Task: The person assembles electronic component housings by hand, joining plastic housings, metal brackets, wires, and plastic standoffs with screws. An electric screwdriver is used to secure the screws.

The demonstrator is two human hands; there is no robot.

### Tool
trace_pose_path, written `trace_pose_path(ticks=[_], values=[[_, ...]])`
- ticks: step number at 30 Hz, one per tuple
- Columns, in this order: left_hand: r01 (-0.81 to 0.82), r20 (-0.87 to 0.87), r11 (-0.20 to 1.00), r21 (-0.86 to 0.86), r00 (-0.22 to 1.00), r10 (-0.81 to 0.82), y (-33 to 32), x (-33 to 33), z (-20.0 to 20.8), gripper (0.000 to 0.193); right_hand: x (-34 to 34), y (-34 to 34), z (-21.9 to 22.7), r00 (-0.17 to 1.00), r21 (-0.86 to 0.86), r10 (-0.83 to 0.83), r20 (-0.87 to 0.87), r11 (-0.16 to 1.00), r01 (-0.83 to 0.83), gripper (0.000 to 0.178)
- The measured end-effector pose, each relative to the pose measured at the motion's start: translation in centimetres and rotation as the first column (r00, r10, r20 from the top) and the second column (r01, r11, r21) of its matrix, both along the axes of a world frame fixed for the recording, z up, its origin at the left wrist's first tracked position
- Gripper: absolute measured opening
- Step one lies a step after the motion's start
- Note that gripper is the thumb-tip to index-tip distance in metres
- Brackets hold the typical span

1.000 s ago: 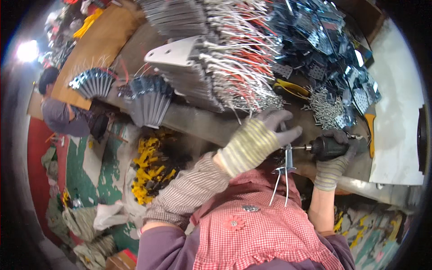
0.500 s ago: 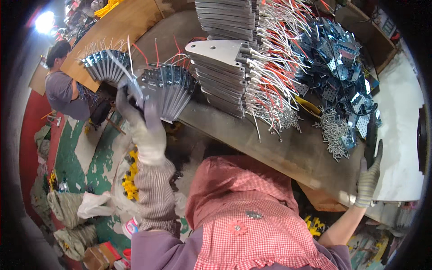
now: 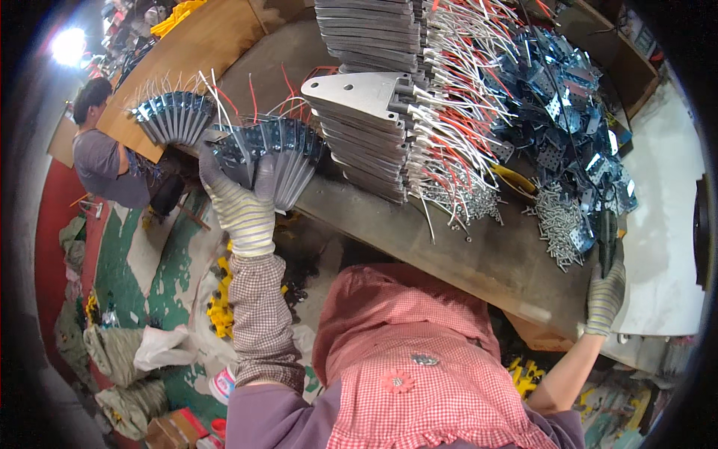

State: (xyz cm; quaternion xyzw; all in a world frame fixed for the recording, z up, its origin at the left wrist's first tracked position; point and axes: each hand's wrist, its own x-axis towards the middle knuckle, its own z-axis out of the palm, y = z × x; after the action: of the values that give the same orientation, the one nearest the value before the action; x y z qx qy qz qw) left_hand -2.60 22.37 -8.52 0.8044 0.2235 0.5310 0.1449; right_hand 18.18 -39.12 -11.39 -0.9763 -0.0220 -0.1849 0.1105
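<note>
My left hand [image 3: 241,206], in a striped glove with grey fingers, is closed around the near-left end of a fanned row of metal blades [image 3: 295,176]. Its thumb and fingers pinch a flat metal blade with a dark perforated bracket [image 3: 238,153]; white and red wires rise behind it. Over at the right edge of the table, my right hand [image 3: 607,292] wraps around a dark slender tool [image 3: 607,236] that points away from me. The tool's exact kind is hard to make out. Beside it lie a heap of silver screws [image 3: 557,228] and a pile of bluish perforated brackets [image 3: 557,105].
A tall stack of grey metal blades [image 3: 359,142] with white and red wires stands mid-table [image 3: 419,232]. Small nuts [image 3: 479,202] lie at its foot. Another fan of blades [image 3: 172,116] rests on a wooden board [image 3: 224,37]. A person [image 3: 108,150] sits at far left.
My left hand has set its blade against the near-left end of the fan and slowed. The fingers of my right hand, spread before, have closed around the dark tool, which has shifted slightly left.
</note>
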Motion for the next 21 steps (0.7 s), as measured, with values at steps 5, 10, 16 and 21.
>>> trace_pose_path(ticks=[5,10,16,21], values=[[0.004,-0.013,1.000,-0.030,1.000,-0.005,-0.1,0.2,-0.3,0.102,0.0,0.1,0.0,0.999,-0.020,-0.029,-0.040,0.999,0.029,0.072],[0.046,0.005,0.998,-0.040,0.999,-0.046,-0.3,0.0,-0.5,0.105,0.1,0.8,0.4,0.999,0.021,-0.028,-0.041,0.999,0.029,0.070],[-0.003,0.011,1.000,-0.009,1.000,0.003,-1.0,-0.1,-0.3,0.108,-0.4,-0.2,0.8,0.999,0.051,0.018,-0.027,0.999,-0.017,0.066],[-0.109,0.058,0.847,0.521,0.994,0.092,-4.6,0.3,3.5,0.077,-0.5,-1.6,0.8,0.997,-0.030,-0.029,-0.072,0.999,0.027,0.072]])
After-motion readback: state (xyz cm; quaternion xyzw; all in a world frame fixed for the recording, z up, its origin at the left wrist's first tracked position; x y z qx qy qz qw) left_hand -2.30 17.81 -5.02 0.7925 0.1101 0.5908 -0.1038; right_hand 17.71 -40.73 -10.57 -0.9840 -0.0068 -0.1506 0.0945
